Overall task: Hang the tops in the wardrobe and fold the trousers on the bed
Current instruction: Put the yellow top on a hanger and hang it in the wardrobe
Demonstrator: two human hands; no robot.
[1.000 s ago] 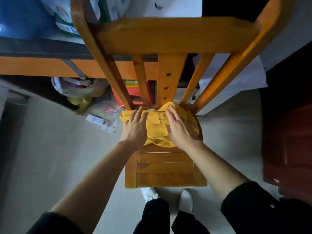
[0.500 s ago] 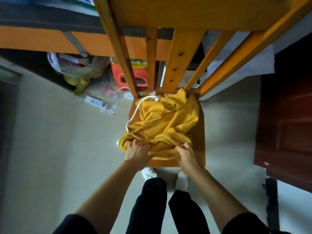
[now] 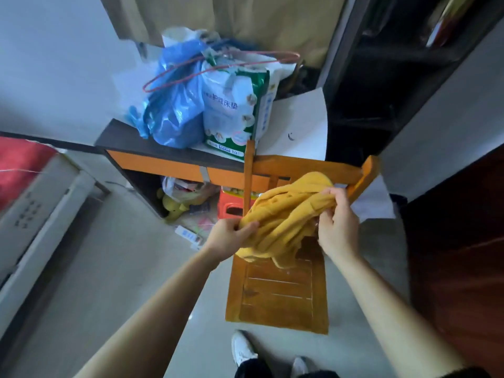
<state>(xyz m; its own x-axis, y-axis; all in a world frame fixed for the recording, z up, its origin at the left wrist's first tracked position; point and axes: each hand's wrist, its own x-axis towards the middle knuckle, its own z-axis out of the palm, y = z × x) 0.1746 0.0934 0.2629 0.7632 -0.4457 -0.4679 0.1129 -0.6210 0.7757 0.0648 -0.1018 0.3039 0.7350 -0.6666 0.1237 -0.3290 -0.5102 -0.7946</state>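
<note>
I held the mustard-yellow garment (image 3: 286,214) bunched and creased in thick folds above the rear edge of the wooden chair (image 3: 281,296) seat. My left hand (image 3: 227,237) gripped its lower end and my right hand (image 3: 336,225) clutched its upper folds.

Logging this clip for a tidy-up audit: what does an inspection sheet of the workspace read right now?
Surface: wooden chair, slatted seat in view.
Job's things: yellow garment, bunched, held over the chair; contact with the seat unclear.
Clutter: blue bag and green-white pack on the desk; bags and an orange stool beneath.
Hands: left hand grips the garment's left end; right hand grips its right end.
Cables: power strip on the floor; red wire loop atop the bags.
Surroundings: dark wooden door at right.
</note>
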